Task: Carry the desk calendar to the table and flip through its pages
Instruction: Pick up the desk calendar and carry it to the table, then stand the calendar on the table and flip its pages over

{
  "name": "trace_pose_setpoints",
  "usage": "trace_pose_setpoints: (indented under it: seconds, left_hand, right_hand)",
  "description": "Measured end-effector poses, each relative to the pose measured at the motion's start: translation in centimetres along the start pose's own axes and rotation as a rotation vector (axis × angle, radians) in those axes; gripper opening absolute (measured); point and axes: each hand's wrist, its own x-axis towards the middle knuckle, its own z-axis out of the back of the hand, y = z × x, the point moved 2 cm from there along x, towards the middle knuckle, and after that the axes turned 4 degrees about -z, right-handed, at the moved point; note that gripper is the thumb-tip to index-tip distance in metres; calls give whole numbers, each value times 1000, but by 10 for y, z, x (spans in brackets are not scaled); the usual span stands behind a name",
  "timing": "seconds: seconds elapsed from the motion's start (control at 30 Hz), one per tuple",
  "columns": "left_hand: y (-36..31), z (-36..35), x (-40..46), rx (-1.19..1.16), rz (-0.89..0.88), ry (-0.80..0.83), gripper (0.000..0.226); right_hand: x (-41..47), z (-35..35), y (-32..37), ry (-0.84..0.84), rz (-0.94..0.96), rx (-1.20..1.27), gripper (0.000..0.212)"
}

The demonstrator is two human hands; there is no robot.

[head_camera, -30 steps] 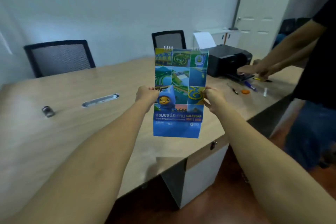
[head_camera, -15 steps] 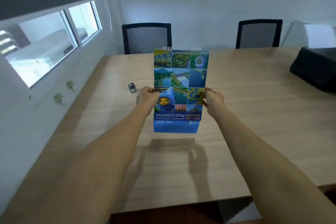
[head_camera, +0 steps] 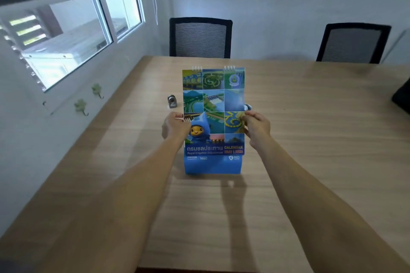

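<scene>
Pinched at mid-height on both side edges: left hand (head_camera: 175, 127) on the left margin, right hand (head_camera: 257, 125) on the right, each grip pressed onto the tall blue spiral-bound desk calendar (head_camera: 213, 117) with its colourful photo-grid cover. Held upright and facing the wearer, probably to keep the pages from flopping and to set the base down squarely; whether the lower edge touches the pale wooden bench (head_camera: 310, 139) or hangs just above, cannot tell. No page turned yet. Counted outward: 1 calendar, 2 wire binding clusters on top, 1 small silver object (head_camera: 172, 101) behind, 2 black mesh-backed chairs (head_camera: 200, 37), 2 green wall hooks (head_camera: 81, 106).
</scene>
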Motion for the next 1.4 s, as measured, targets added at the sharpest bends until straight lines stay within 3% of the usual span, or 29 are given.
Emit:
trace_pose_setpoints:
  seconds: [0.5, 0.7, 0.87, 1.0, 1.1, 1.3, 1.4]
  left_hand:
    - [-7, -12, 13, 15, 21, -36, 8]
    - [-8, -15, 21, -16, 31, 31, 30]
    - [-7, -16, 24, -61, 72, 126, 26]
    - [-12, -14, 27, -121, 91, 219, 25]
    - [-15, -15, 30, -159, 92, 269, 30]
    - [-25, -19, 27, -238, 82, 370, 66]
    - [-26, -22, 28, -258, 37, 371, 53]
  right_hand:
    - [8, 0, 7, 4, -23, -71, 20]
    - [3, -2, 9, -12, 23, -130, 15]
    - [4, -1, 12, 7, -11, -124, 35]
    - [0, -3, 16, 45, -9, -140, 13]
    - [-4, -3, 21, 59, -15, -180, 17]
    - [-12, -10, 25, 125, -21, -263, 16]
    - [-19, -11, 28, 143, -5, -252, 21]
